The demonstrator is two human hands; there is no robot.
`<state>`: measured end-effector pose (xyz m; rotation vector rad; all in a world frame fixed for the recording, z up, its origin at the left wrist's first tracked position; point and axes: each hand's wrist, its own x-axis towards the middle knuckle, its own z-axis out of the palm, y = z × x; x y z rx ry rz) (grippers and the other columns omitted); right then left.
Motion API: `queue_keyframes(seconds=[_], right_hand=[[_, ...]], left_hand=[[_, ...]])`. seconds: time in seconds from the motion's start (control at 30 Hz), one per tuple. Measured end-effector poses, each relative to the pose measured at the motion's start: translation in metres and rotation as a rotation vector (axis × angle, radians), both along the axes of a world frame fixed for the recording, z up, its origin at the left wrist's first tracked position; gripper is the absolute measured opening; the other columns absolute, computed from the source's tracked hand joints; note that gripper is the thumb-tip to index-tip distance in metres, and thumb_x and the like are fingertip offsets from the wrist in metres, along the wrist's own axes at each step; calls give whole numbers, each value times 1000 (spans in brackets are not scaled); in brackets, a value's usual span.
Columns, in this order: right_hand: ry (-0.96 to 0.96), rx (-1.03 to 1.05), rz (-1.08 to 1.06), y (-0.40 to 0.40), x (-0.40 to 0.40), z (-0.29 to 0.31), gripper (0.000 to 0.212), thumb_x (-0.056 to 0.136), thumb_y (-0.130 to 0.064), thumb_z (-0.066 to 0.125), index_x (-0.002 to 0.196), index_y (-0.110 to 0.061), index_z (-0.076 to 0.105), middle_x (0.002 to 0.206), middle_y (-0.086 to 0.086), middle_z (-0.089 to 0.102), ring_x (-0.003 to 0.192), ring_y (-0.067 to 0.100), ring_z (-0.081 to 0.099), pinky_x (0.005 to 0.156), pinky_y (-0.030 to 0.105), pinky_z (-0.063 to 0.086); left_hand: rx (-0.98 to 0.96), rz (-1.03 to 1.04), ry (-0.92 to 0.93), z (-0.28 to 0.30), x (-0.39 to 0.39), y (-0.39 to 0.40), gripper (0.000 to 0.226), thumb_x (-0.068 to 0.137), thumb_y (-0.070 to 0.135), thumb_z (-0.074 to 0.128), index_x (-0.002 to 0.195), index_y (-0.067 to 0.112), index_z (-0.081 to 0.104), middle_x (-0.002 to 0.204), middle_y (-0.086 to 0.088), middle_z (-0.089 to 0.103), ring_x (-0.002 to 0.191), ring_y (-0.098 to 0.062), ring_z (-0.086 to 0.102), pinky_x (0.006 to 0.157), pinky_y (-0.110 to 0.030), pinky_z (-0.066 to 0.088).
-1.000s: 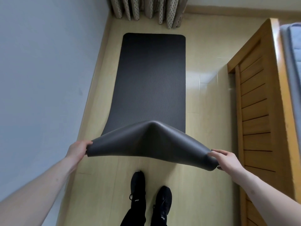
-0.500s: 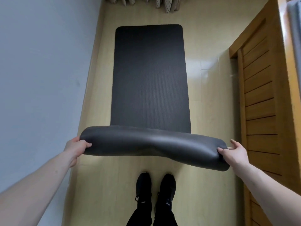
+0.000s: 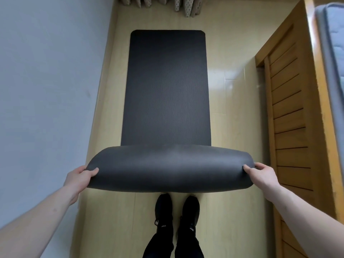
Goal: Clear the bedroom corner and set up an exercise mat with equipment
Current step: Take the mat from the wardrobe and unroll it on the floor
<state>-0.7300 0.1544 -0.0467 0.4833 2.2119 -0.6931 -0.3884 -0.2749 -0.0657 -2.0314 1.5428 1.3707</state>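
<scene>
**Mat near end lifted, far end down**

Floor: pale, glossy, a narrow lane between wall on the left and wooden bed frame on the right. Curtain hems at the far end.

Exercise mat: dark, ribbed, lying flat along the lane, far edge just short of the curtain, left long edge near the skirting, right long edge well apart from the bed frame. Near end raised off the floor and bowed toward the camera, likely held up to pull out slack and square it before laying down.

Left hand: pinching the near left corner, thumb on top, fingers under.
Right hand: pinching the near right corner the same way.

Shoes: directly below the raised end, on bare floor. Probably need to step back before lowering.

Room to shift: some to the right, little to the left. No equipment in sight.
</scene>
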Motion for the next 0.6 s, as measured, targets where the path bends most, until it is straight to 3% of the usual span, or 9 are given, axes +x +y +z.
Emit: queue_keyframes(seconds=[0.13,0.2,0.33,0.47,0.6], right_hand=[[-2,-17,9,0,18,6,48,99,-17,65,144,-13,51,133,14,59,120,33,57,101,47,50],[0,-11,8,4,25,6,41,100,-21,64,139,-10,55,130,13,60,116,31,57,102,47,49],[9,12,65,14,46,6,50,99,-32,64,141,-8,54,134,15,60,123,36,57,103,48,49],[42,-2,106,27,73,4,53,100,-34,62,146,-12,48,136,15,58,122,37,59,97,47,53],[47,1,116,47,93,0,40,99,-32,64,132,-11,58,114,8,63,109,30,62,98,46,54]], left_hand=[[-16,48,29,3,14,3,46,91,35,66,134,18,59,137,-4,58,124,-30,53,111,-50,41],[-12,86,36,5,21,6,50,94,40,65,134,12,57,137,-4,57,128,-32,51,113,-50,39],[-29,66,27,7,45,21,59,95,42,66,142,10,52,144,-9,53,132,-33,49,115,-50,37],[-77,69,17,6,72,44,49,96,32,66,141,15,55,141,-6,56,131,-31,51,116,-45,36],[-92,93,-11,5,90,63,43,97,19,64,138,9,58,141,-9,57,132,-31,50,116,-43,36]])
